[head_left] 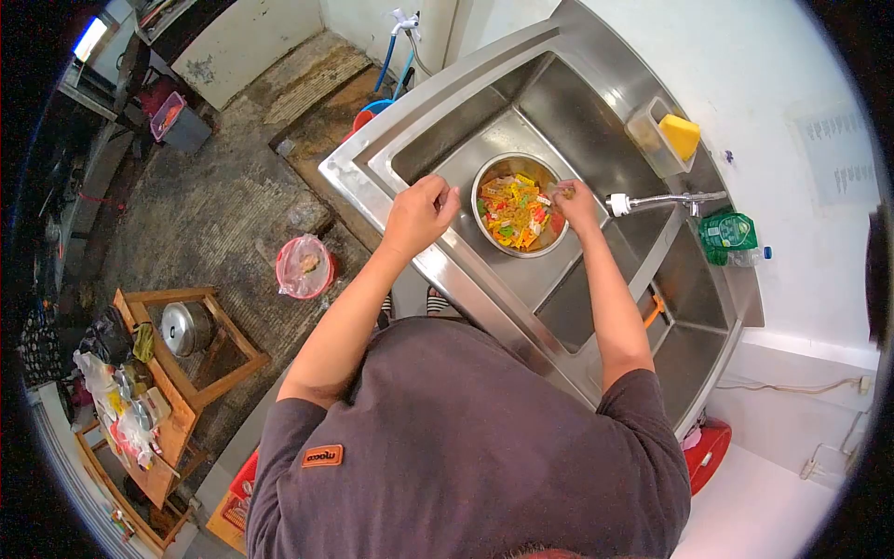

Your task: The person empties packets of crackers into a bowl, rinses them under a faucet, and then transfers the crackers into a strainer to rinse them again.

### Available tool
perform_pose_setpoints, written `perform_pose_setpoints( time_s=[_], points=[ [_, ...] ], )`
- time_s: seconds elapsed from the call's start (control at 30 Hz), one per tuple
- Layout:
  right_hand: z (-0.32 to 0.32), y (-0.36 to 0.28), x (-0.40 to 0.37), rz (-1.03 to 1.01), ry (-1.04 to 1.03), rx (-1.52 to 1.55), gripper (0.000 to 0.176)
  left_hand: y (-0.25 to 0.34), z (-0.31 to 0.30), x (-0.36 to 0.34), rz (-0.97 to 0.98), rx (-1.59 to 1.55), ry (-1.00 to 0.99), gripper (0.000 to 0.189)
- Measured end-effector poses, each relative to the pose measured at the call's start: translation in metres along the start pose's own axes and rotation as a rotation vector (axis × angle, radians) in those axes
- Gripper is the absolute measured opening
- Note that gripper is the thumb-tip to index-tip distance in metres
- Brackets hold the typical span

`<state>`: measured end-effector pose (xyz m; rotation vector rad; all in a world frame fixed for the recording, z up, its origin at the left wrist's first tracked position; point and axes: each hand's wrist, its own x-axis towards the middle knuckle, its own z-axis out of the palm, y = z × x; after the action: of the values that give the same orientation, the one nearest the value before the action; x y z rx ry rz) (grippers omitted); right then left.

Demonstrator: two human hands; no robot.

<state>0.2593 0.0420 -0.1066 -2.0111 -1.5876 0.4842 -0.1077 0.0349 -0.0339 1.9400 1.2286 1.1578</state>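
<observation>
A round metal bowl (480,227) sits in the large basin of the steel sink (438,265). It holds small yellow, orange, red and green pieces (514,210). My right hand (575,205) is at the bowl's right rim, its fingers pinched together over the contents; what they hold, if anything, is too small to name. Over the sink's front edge, left of the bowl, is my left hand (424,216), with its fingers curled in and the thumb toward the bowl. Whatever may be inside those fingers is hidden.
A faucet (652,199) reaches over the sink from the right. Behind it stand a plastic container with a yellow sponge (681,137) and a green pouch (728,233). An orange-handled tool (655,310) lies in the smaller basin. A red bucket (304,267) stands on the floor at left.
</observation>
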Motion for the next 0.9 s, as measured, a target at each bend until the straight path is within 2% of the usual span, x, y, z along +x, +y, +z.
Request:
perform_pose_setpoints(
  time_s=[0.17,0.23,0.4,0.5,0.6,0.7,0.83,0.9],
  points=[
    [-0.005,-0.009,-0.006,0.025,-0.026,0.056,0.034,0.002,-0.001,-0.001,-0.007,0.008,-0.007,0.030],
    [-0.002,-0.001,-0.003,0.046,-0.034,0.069,0.037,0.003,-0.003,0.000,-0.048,0.011,-0.047,0.024],
    [0.010,0.032,0.004,0.025,-0.041,0.047,0.046,0.003,-0.002,0.000,-0.045,0.014,-0.056,0.024],
    [0.016,0.042,0.004,0.056,-0.026,0.150,0.040,0.003,-0.003,0.000,-0.048,0.021,-0.061,0.025],
    [0.000,0.006,-0.009,0.161,-0.028,0.274,0.034,0.003,-0.002,-0.001,-0.051,0.023,-0.062,0.025],
    [-0.009,-0.004,-0.008,0.272,-0.091,0.329,0.040,0.002,-0.001,-0.001,-0.023,0.014,-0.027,0.028],
    [-0.010,-0.001,-0.007,0.206,-0.120,0.289,0.037,0.000,0.001,-0.001,0.016,0.014,0.009,0.031],
    [-0.014,-0.005,-0.008,0.165,-0.087,0.177,0.035,0.002,0.000,-0.003,0.012,0.005,0.010,0.031]
  ],
)
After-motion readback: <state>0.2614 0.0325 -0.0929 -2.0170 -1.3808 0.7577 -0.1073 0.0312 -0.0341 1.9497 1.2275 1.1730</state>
